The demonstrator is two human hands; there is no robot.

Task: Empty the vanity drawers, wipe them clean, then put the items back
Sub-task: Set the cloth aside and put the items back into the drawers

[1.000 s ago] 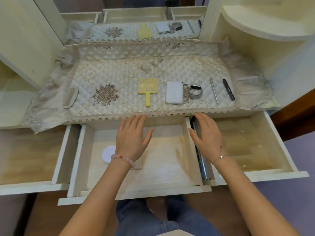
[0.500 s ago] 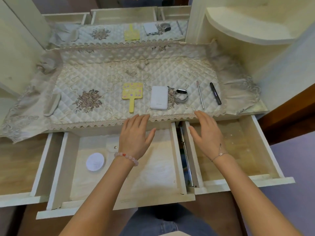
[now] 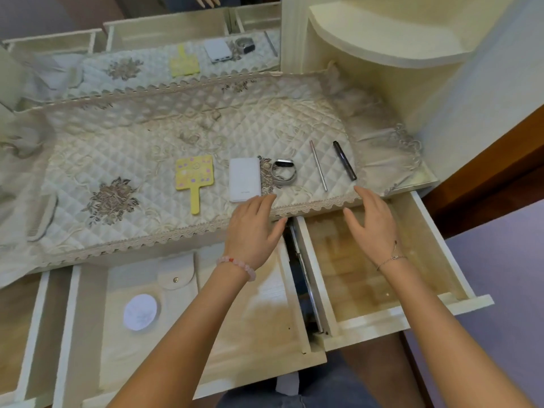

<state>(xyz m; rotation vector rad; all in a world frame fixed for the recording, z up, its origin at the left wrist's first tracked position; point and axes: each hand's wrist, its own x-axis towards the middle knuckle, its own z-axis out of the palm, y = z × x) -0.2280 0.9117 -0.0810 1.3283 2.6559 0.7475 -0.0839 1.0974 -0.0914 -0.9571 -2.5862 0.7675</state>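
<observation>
Three vanity drawers stand pulled out. The middle drawer (image 3: 265,304) holds a round white pad (image 3: 140,312) and a white snap pouch (image 3: 176,275). The right drawer (image 3: 368,278) shows a bare wooden bottom. On the quilted cloth (image 3: 147,136) lie a yellow hand mirror (image 3: 193,178), a white power bank (image 3: 245,179), a grey smart band (image 3: 284,171), a thin silver pen (image 3: 318,166), a black tube (image 3: 345,164) and a comb (image 3: 44,222). My left hand (image 3: 251,231) hovers flat at the cloth's front edge near the power bank. My right hand (image 3: 372,225) hovers open above the right drawer. Both hold nothing.
The left drawer (image 3: 20,313) is partly in view at the frame's left edge. A mirror (image 3: 147,39) behind the vanity reflects the items. A curved shelf (image 3: 391,45) rises at the right. My knees in jeans (image 3: 294,396) are below the drawers.
Both hands rose from over the drawers toward the front edge of the vanity top. The view shifted right and closer, so the pouch in the middle drawer now shows.
</observation>
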